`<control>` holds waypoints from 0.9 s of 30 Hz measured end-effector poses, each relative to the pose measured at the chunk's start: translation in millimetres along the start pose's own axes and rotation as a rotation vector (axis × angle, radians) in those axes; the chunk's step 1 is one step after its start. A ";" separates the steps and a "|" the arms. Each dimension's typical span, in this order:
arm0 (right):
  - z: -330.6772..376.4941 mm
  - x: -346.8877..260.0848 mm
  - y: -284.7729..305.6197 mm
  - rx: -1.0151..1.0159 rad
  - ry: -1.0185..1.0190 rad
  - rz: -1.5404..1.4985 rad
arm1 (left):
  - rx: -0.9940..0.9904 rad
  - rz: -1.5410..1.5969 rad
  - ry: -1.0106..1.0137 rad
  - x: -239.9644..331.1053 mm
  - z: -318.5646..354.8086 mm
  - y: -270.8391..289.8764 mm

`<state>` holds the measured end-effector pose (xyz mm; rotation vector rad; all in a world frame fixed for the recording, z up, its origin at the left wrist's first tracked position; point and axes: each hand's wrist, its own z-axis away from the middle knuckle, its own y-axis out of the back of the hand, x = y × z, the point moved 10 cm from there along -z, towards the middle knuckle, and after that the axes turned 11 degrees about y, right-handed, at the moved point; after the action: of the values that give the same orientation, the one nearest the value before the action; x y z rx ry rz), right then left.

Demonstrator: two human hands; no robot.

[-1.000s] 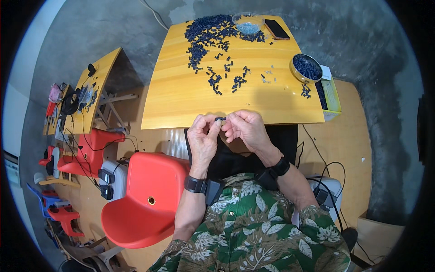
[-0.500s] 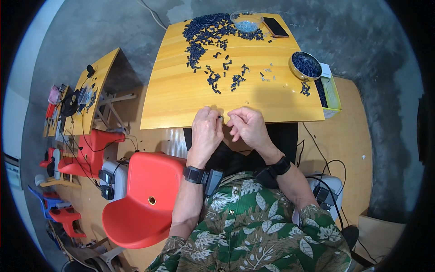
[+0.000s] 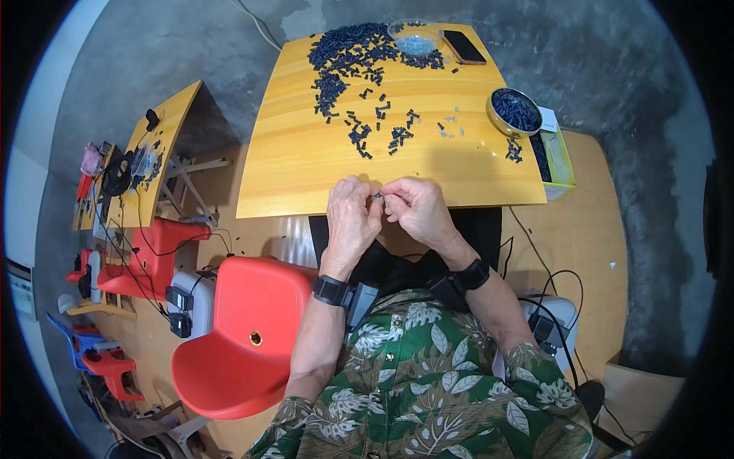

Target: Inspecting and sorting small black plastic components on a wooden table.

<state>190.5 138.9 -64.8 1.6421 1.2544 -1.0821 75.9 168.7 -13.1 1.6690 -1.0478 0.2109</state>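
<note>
Over the near edge of the yellow wooden table, my two hands meet at the fingertips. Between the thumb and fingers of my left hand is a small dark cylindrical piece. My right hand pinches at the same piece; whether it also holds something tiny is hidden by the fingers. Beyond them lie small clusters of similar dark pieces and a few tiny clear bits. A large heap of dark pieces covers the far left of the tabletop.
A clear bowl with light-blue bits stands at the back beside a phone. On the right are a metal bowl of dark pieces and a yellow box. A red chair stands left of me; cables run along the floor.
My right hand has moved slightly left, and its fingertips have closed in against the small dark piece in my left hand. The things on the table look unchanged.
</note>
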 end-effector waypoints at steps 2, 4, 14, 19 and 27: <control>-1.3 -2.6 0.8 0.040 -0.002 -0.055 | -0.010 0.062 0.051 -5.3 -0.2 -2.0; -2.4 -5.5 0.7 0.069 0.005 -0.101 | -0.007 0.088 0.058 -6.6 0.9 -2.9; -9.7 8.2 6.7 0.067 -0.135 -0.133 | 0.063 0.107 0.037 -6.9 3.5 -3.1; -15.0 9.9 9.4 0.016 -0.146 -0.120 | 0.114 0.110 0.006 -5.3 7.1 -4.5; -21.2 16.7 8.8 -0.026 -0.282 -0.127 | 0.166 0.202 0.003 -8.1 10.7 -7.7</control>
<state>204.9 162.0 -72.8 1.3492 1.1917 -1.3180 72.8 163.9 -27.5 1.7078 -1.2251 0.4424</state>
